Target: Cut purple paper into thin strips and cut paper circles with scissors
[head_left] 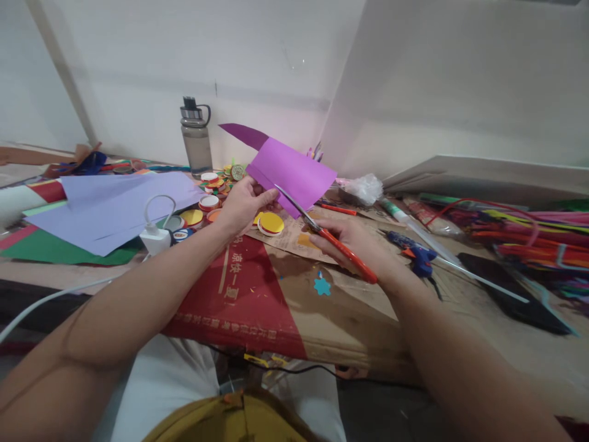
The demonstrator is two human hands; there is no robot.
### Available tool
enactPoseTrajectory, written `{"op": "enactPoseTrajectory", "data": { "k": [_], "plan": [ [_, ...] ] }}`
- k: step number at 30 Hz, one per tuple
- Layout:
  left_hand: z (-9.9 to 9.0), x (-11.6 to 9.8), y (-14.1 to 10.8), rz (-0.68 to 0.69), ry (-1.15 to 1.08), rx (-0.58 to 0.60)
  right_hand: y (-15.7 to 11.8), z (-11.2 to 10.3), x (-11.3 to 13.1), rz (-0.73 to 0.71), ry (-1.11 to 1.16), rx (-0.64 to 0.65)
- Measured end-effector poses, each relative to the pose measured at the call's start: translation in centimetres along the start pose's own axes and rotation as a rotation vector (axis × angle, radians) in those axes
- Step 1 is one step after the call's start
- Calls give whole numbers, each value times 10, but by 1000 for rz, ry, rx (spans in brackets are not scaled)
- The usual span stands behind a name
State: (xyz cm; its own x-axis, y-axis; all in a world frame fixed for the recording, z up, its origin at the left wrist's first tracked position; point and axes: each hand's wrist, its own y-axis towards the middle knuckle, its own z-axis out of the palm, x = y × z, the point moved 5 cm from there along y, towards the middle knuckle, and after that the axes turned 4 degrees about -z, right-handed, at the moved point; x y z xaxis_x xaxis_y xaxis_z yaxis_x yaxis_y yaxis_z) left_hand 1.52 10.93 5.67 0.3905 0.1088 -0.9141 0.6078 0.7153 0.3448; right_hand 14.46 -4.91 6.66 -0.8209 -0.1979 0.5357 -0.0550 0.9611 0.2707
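A purple sheet of paper (294, 169) is raised above the table, its far left part curling up. My left hand (251, 199) pinches its near left edge between thumb and fingers. In my right hand (347, 242) is a pair of scissors (343, 250) with red handles. The blades point up and left and lie against the paper beside my left thumb. Below the hands, a blue flower-shaped cutout (322, 284) lies on the cardboard (350, 301). Yellow and white round discs (270, 224) sit just behind my left wrist.
Lilac sheets (110, 209) and a white plug with cable (155, 238) are at left. A water bottle (197, 138) stands by the wall. To the right lie a blue glue gun (414, 248), a dark flat tablet-like object (510, 291) and colourful pipe cleaners (529, 236).
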Motion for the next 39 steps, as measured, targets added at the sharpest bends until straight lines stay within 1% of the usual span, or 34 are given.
{"op": "enactPoseTrajectory", "data": {
  "k": [4, 9, 17, 20, 30, 37, 39],
  "plan": [
    [2, -2, -1, -2, 0, -2, -1, 0, 0, 1, 20, -3],
    [2, -4, -1, -22, -15, -7, -1, 2, 1, -18, 33, -37],
    [8, 0, -4, -31, 19, 59, 4, 11, -8, -61, 76, -31],
    [9, 1, -4, -26, 19, 68, 3, 9, -6, -53, 52, -57],
    [8, 2, -4, -38, 23, 70, 1, 9, -2, -27, 18, -56],
    [10, 0, -5, -47, -30, 85, 0, 8, -1, -18, 33, -62],
    [10, -2, -5, -28, -66, 64, 0, 8, -1, -16, 35, -67]
  ]
}}
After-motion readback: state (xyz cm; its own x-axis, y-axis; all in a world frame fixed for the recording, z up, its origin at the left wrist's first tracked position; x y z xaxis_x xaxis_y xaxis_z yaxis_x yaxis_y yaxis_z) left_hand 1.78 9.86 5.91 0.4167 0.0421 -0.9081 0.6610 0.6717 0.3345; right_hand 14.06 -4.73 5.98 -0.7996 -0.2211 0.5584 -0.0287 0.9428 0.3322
